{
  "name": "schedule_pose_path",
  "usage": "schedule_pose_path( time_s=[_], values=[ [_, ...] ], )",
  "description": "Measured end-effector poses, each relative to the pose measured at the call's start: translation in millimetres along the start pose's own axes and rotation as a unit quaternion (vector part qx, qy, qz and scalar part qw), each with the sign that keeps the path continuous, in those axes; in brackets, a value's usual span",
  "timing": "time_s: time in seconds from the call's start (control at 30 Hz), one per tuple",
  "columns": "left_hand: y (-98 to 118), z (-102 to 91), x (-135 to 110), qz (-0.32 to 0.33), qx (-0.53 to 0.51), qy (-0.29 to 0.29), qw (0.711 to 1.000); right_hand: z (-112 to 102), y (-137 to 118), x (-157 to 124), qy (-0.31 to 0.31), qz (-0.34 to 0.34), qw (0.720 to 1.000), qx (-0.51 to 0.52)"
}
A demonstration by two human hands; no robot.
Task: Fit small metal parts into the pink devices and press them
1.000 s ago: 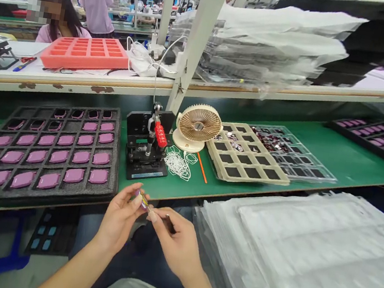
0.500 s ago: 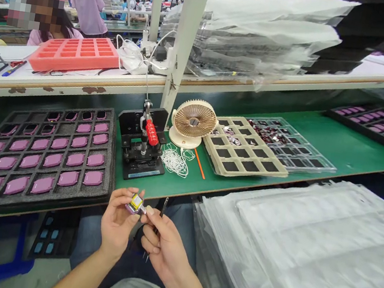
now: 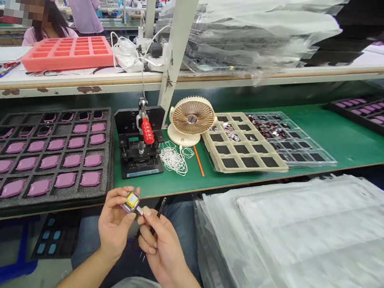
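Note:
My left hand [image 3: 114,224] is closed round the edges of a small purple watch case [image 3: 131,202]. Its open side faces up and shows a silver block with yellow edging. My right hand [image 3: 159,238] has thumb and forefinger pinched on a short pale strip at the case's right side; I cannot make out what the strip is. Black tweezers [image 3: 161,208] are tucked in the same hand, tips pointing down. Both hands are above my lap, just in front of the bench edge.
A black foam tray [image 3: 110,170] of purple cases lies left. Behind my hands stand a press with a red handle [image 3: 147,131], a fan [image 3: 192,119], white cord [image 3: 174,158] and an orange stick [image 3: 198,160]. Beige tray [image 3: 248,151] and wrapped sheets [image 3: 300,237] are right. A co-worker [image 3: 38,10] sits opposite.
The view has shifted slightly, so my hands and the watch case appear a little further left. My grip on the case, strip and tweezers looks the same.

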State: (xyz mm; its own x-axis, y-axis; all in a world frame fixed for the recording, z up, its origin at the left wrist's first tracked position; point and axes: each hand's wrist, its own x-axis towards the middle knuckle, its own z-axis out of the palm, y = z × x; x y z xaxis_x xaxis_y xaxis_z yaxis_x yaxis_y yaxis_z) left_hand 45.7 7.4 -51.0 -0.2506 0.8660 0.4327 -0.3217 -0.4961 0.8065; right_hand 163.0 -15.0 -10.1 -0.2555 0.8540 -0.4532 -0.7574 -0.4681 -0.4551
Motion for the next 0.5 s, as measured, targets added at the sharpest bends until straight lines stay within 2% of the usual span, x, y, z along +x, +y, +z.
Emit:
schedule_pose_path(
  time_s=[0.2,0.3,0.5],
  values=[
    [0.6,0.4,-1.9,-0.015,0.001,0.006,1.000,1.8,4.9,2.6,-0.011,-0.013,1.000,0.004],
    [2.0,1.5,-3.2,-0.021,-0.002,0.010,1.000,1.5,10.5,3.0,-0.012,-0.034,0.999,-0.031],
    [2.6,5.6,-11.8,-0.067,-0.016,0.033,0.997,-3.5,18.5,10.6,0.014,-0.144,0.975,-0.170]
  ],
)
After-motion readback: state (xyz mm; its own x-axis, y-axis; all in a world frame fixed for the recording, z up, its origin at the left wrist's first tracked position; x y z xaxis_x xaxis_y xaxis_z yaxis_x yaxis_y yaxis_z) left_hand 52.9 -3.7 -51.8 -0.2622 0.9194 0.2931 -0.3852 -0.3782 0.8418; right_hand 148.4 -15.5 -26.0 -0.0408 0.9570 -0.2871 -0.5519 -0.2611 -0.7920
